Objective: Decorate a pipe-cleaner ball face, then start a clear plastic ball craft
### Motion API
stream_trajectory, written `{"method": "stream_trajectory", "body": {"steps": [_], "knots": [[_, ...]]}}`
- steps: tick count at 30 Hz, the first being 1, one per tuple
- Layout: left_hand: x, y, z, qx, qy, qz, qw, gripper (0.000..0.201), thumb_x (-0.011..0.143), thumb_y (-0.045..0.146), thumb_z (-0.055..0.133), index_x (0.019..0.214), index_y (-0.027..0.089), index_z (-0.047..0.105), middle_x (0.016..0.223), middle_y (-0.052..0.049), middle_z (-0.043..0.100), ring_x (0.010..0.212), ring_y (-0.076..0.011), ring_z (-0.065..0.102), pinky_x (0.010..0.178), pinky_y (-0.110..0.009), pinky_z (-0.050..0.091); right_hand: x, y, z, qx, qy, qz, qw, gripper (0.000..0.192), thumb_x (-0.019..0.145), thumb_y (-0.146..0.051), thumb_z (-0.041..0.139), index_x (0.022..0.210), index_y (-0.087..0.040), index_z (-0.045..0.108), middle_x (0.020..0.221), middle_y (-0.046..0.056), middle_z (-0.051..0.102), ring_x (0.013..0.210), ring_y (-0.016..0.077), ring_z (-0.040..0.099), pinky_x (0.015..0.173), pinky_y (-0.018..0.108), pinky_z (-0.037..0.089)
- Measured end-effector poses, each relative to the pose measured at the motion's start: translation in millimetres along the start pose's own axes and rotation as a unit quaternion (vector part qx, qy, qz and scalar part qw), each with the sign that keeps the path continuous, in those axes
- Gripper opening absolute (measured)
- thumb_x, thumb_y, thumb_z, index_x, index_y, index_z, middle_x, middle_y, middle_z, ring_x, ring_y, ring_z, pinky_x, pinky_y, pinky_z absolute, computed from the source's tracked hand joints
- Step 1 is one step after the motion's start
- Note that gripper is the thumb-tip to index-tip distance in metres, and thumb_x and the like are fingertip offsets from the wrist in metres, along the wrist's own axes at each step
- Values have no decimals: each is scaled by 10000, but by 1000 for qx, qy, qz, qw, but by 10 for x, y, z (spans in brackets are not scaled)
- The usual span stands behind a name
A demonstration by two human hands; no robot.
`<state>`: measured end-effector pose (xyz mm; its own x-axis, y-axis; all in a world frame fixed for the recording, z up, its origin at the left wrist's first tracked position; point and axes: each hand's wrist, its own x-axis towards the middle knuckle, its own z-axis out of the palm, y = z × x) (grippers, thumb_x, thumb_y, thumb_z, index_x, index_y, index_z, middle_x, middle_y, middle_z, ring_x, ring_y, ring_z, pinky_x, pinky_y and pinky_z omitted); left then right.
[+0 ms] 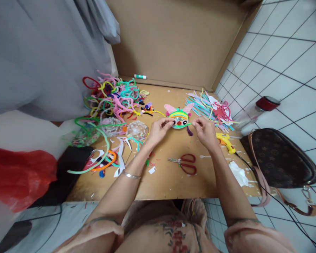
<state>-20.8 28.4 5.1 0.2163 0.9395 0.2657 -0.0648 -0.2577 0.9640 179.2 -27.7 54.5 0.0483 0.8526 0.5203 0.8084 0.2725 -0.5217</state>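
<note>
A small round pipe-cleaner face (179,117), striped yellow and green with pink ears, lies on the cardboard sheet (168,179). My left hand (159,129) pinches its left edge. My right hand (205,130) pinches a green pipe-cleaner strand sticking out of its right side. A purple tuft (190,131) hangs below the face between my hands.
Red scissors (185,163) lie in front of my hands. A yellow glue gun (225,141) with a black cord lies right. A heap of pipe cleaners (112,98) sits left, paper strips (213,107) right. A brown handbag (279,160) and red-lidded jar (258,109) stand on the floor tiles.
</note>
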Motion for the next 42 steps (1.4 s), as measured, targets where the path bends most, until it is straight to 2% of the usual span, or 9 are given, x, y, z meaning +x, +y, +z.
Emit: {"method": "stream_trajectory", "body": {"steps": [3, 5, 11, 15, 20, 25, 28, 35, 42], "knots": [[-13, 27, -6, 8, 49, 16, 999, 202, 806, 327, 674, 902, 166, 749, 864, -42, 753, 771, -165, 612, 761, -267, 469, -15, -19, 11, 6, 9, 3, 1000, 179, 865, -285, 523, 711, -218, 583, 707, 29, 603, 702, 195, 536, 683, 318, 402], [-36, 42, -1, 31, 53, 24, 998, 204, 819, 331, 672, 908, 167, 755, 853, -37, 744, 741, -158, 592, 735, -261, 455, -20, -30, 29, 8, 14, 3, 1000, 178, 867, -287, 525, 717, -217, 589, 704, 27, 597, 701, 194, 533, 679, 315, 404], [-85, 46, 27, 118, -29, 109, 987, 202, 862, 323, 651, 985, 213, 768, 1032, -78, 751, 893, -208, 639, 863, -319, 463, -9, -50, 79, 1, 18, -18, 1000, 196, 889, -304, 496, 739, -221, 591, 747, 43, 596, 717, 201, 548, 690, 321, 420], [-79, 27, 18, 177, -41, 152, 971, 142, 867, 290, 643, 875, 228, 771, 938, -91, 737, 906, -238, 622, 888, -353, 445, -21, -80, 113, -8, 0, -36, 999, 193, 902, -301, 475, 766, -225, 588, 814, 69, 631, 790, 221, 579, 751, 340, 439], [-57, 19, -26, 179, -17, 144, 973, 163, 870, 253, 610, 810, 210, 755, 831, -74, 701, 800, -215, 590, 837, -334, 448, -53, -103, 167, -4, -5, -13, 1000, 190, 889, -312, 495, 748, -228, 591, 808, 62, 646, 788, 223, 588, 766, 354, 440], [-44, 25, -42, 145, 37, 120, 981, 158, 854, 256, 629, 788, 192, 758, 778, -52, 706, 743, -195, 590, 771, -307, 452, -28, -64, 291, 143, 6, 53, 988, 209, 831, -361, 544, 676, -224, 568, 712, 27, 604, 661, 178, 559, 669, 319, 453], [-30, 12, -45, 121, 57, 112, 985, 142, 841, 260, 662, 796, 187, 775, 773, -48, 731, 719, -185, 606, 747, -297, 465, -4, -38, 319, 179, -2, 63, 982, 210, 825, -368, 568, 679, -220, 593, 712, 21, 621, 656, 171, 566, 665, 312, 466], [-23, -39, -58, 177, 55, 120, 975, 148, 868, 240, 671, 938, 180, 787, 864, -63, 782, 705, -160, 654, 696, -272, 507, 36, -4, 183, 40, -50, -37, 997, 196, 884, -289, 553, 762, -220, 689, 832, 68, 716, 766, 223, 634, 749, 353, 457], [-42, -23, -92, 273, 43, 159, 948, 161, 912, 226, 602, 883, 185, 755, 847, -59, 760, 765, -170, 663, 768, -282, 518, 90, -1, 181, -64, -20, -78, 995, 196, 932, -242, 533, 815, -221, 688, 883, 76, 718, 859, 248, 641, 780, 356, 395]]}}
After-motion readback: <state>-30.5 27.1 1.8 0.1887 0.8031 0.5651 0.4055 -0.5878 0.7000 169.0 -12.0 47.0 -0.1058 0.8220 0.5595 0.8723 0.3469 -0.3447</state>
